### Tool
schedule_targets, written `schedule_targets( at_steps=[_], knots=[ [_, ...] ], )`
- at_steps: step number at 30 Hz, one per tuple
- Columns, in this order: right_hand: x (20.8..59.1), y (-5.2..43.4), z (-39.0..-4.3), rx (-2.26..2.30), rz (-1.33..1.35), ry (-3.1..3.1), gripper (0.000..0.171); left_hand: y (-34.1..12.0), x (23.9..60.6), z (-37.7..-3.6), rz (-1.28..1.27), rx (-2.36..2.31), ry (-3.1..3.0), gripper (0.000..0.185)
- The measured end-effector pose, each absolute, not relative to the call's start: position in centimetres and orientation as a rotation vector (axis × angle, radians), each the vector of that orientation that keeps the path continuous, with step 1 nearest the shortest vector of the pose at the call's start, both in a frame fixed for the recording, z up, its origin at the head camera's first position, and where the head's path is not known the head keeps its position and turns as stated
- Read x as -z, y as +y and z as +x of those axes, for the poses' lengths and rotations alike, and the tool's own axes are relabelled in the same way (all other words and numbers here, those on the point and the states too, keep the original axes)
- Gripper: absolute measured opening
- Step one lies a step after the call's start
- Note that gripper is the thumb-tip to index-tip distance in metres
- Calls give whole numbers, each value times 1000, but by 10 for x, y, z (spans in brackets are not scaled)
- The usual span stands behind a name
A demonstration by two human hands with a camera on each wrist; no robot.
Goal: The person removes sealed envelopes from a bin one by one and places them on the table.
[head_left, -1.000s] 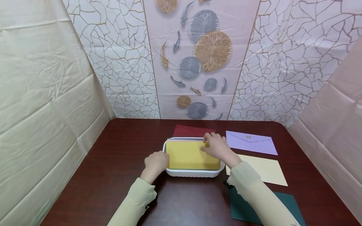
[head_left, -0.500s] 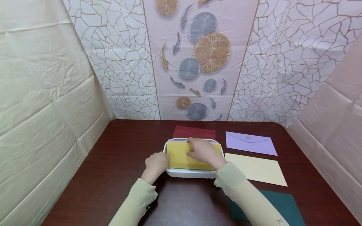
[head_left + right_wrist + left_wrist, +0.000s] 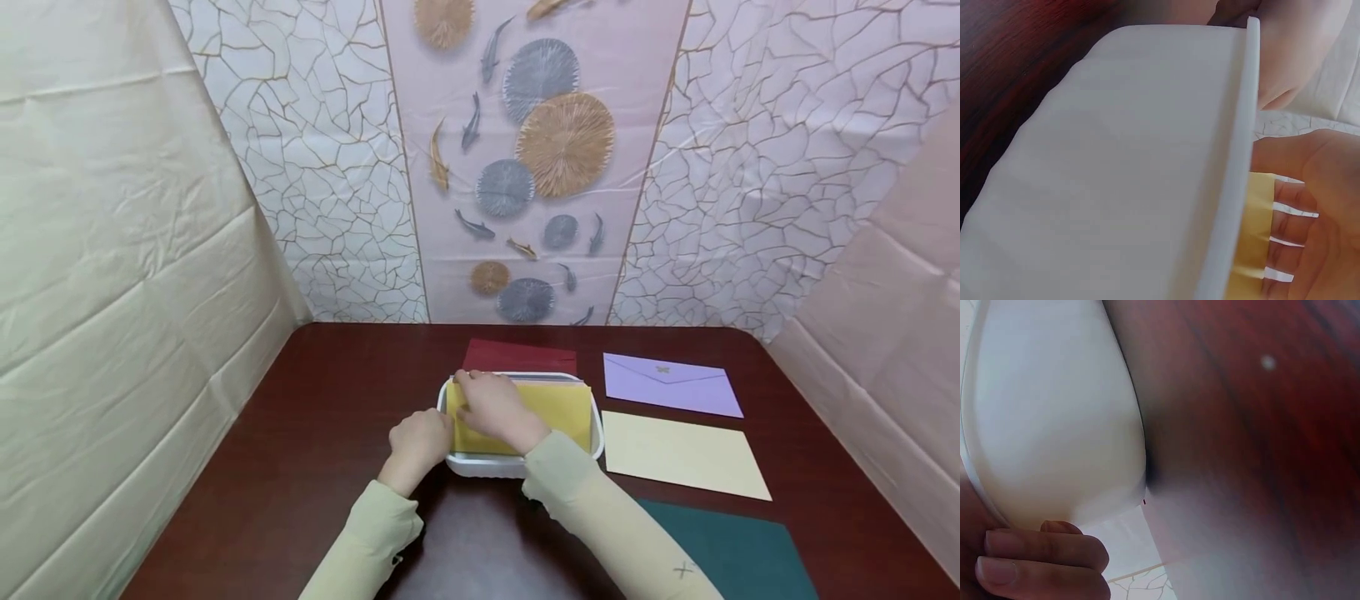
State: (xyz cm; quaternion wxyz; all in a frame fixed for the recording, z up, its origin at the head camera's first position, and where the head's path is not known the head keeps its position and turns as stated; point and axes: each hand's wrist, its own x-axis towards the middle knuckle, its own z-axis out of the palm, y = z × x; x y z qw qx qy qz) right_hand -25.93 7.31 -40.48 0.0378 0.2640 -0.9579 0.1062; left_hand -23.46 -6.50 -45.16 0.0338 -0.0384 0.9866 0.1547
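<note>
A white tray (image 3: 597, 433) sits mid-table with a yellow envelope (image 3: 558, 408) lying in it. My right hand (image 3: 480, 393) lies flat on the left part of that envelope, fingers straight and spread. In the right wrist view the fingers (image 3: 1300, 225) lie over the yellow envelope (image 3: 1254, 231) above the tray wall (image 3: 1116, 175). My left hand (image 3: 429, 432) grips the tray's left end. The left wrist view shows its curled fingers (image 3: 1041, 562) under the tray's white wall (image 3: 1054, 412).
A dark red envelope (image 3: 519, 357) lies just behind the tray. To the right lie a purple envelope (image 3: 671, 385), a cream one (image 3: 682, 454) and a dark green one (image 3: 731, 550). Draped sheets wall in the dark wooden table (image 3: 337, 392) on three sides.
My right hand has slid leftward across the yellow envelope, from its right end to its left end. The left hand has stayed on the tray's left end.
</note>
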Motion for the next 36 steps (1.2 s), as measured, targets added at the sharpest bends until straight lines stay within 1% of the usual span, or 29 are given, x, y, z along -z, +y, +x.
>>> schedule_targets(
  at_steps=[5, 9, 20, 28, 31, 36],
  knots=[
    [405, 75, -264, -378, 813, -2951, 43, -66, 451, -237, -123, -486, 3030, 43],
    [405, 89, -262, -450, 779, -2977, 42, -65, 452, -236, -115, -453, 3022, 41],
    [395, 147, -260, -505, 610, -3064, 39, -67, 449, -240, -112, -461, 2999, 38],
    [391, 187, -256, -570, 612, -3090, 38, -69, 448, -240, -95, -479, 3002, 37],
    [391, 200, -254, -639, 611, -3083, 36, -68, 448, -239, -98, -499, 3004, 39],
    [394, 217, -256, -904, 549, -3088, 31, -68, 449, -238, -105, -519, 3002, 43]
  ],
)
